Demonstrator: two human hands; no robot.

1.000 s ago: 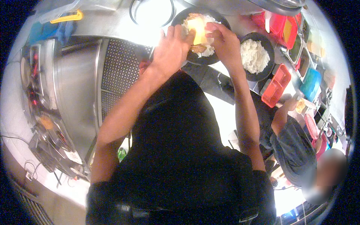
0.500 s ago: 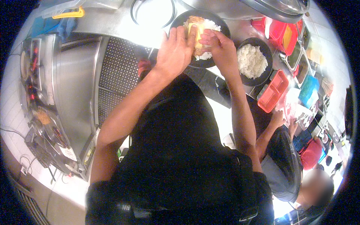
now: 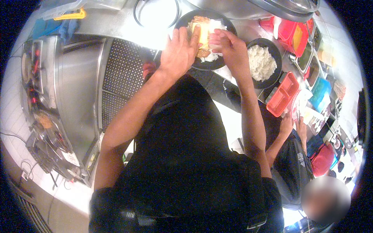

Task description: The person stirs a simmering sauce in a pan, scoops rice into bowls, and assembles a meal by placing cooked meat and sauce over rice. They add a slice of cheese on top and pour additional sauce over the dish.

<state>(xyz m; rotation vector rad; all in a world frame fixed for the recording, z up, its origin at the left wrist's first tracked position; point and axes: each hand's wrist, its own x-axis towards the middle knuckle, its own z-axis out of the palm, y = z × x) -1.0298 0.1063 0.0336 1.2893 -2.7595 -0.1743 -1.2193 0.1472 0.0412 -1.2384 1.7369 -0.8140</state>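
A flat yellow cheese slice (image 3: pixel 203 35) lies over a browned, breaded-looking piece of food (image 3: pixel 202 53) on white rice (image 3: pixel 213 58), all inside a black bowl (image 3: pixel 230 24) at the top centre. My left hand (image 3: pixel 179 52) reaches in from the left, its fingers stretched out and the index fingertip resting on the slice's left side. On the bowl's right side is my right hand (image 3: pixel 233 48), fingers loosely bent and apart, just right of the slice. Nothing shows in its grasp. Part of the rice is hidden behind the hands.
Right of my right hand stands a second black bowl (image 3: pixel 278 58) of rice. Beyond it are an orange divided tray (image 3: pixel 283 94), a red container (image 3: pixel 299 39) and metal food pans (image 3: pixel 311 62). A co-worker's hands (image 3: pixel 287 123) work at the right. Steel kitchen equipment (image 3: pixel 79 89) stands left.
My right fingers have drawn off the cheese slice, slightly to the right, baring more of it. My left hand stays on the slice. The co-worker's hands and head have shifted.
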